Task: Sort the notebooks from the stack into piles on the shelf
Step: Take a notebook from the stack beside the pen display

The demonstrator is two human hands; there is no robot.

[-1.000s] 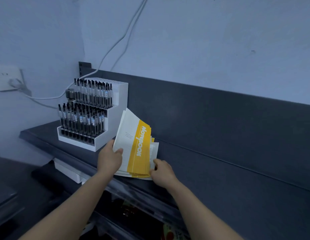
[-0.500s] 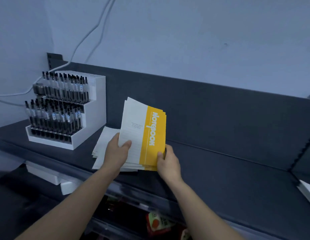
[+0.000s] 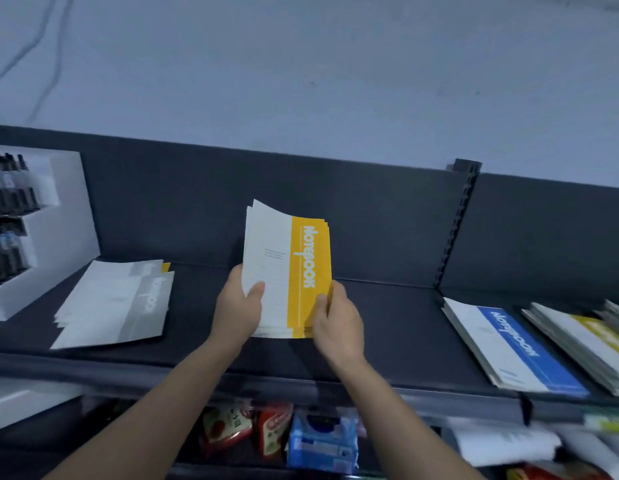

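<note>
Left grip: we are seeing the left hand (image 3: 237, 306) clamping the yellow notebook stack (image 3: 287, 268) at its lower left edge, thumb curling over the top cover.
Right grip: the right hand (image 3: 337, 320) is pinching the stack's lower right corner, thumb on the yellow band.
Stack position: we are seeing it tilting up over the middle of the shelf (image 3: 387, 323), between the grey and blue piles. We cannot tell if its bottom edge is touching.
Risk, left: the grey notebook pile (image 3: 117, 303) is lying fanned and askew, just beside the pen rack (image 3: 41, 233). We are judging that a forearm brush could be sliding it off the front lip.
Risk, mixing: a yellow edge is peeking out at the grey pile's far corner, so colours may be mixing there.
Risk, centre: the held copies are fanning at the top, so we are expecting inner ones to slip if either grip is loosening.
Risk, right: the blue notebook pile (image 3: 512, 351) is sitting near the front edge, close to the yellow-banded pile (image 3: 585, 341). A careless drop could be knocking either.
Count, pen rack: one, pens too blurred for counting.
Count, hands: two.
Count, piles lying on the shelf: three clear, and more may be hiding at the right frame edge.
Count, held stack: one, several copies, exact number unclear.
Count, lower shelf: two red snack packets (image 3: 232, 427), one blue packet (image 3: 322, 441).
</note>
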